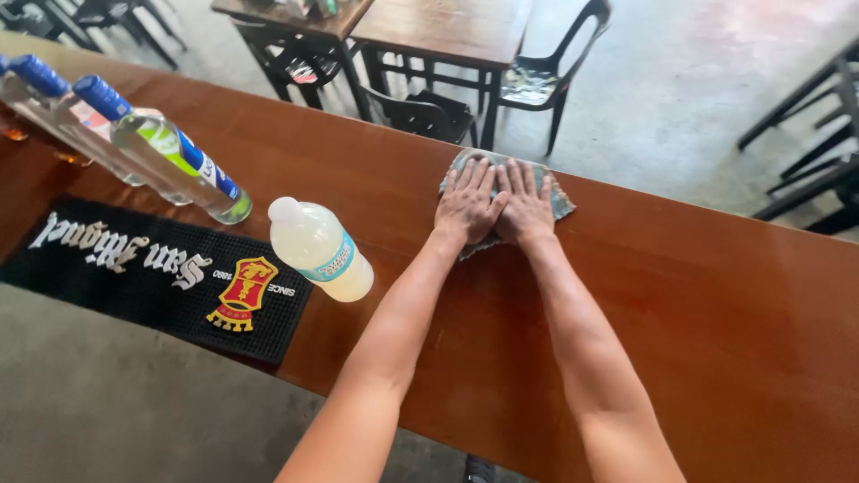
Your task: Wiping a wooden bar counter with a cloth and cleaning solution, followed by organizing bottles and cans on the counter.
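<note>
A grey-green cloth (561,202) lies flat near the far edge of the long brown wooden counter (698,313). My left hand (467,204) and my right hand (524,204) rest side by side on top of it, palms down, fingers spread and pointing away from me. Both hands press the cloth against the wood, and most of the cloth is hidden under them. Both arms reach straight out from the near side of the counter.
A plastic bottle of pale cloudy liquid (322,248) stands left of my arms, beside a black rubber bar mat (152,273). Two clear glass bottles with blue caps (165,150) stand at far left. Dark tables (447,31) and black chairs (555,72) lie beyond the counter.
</note>
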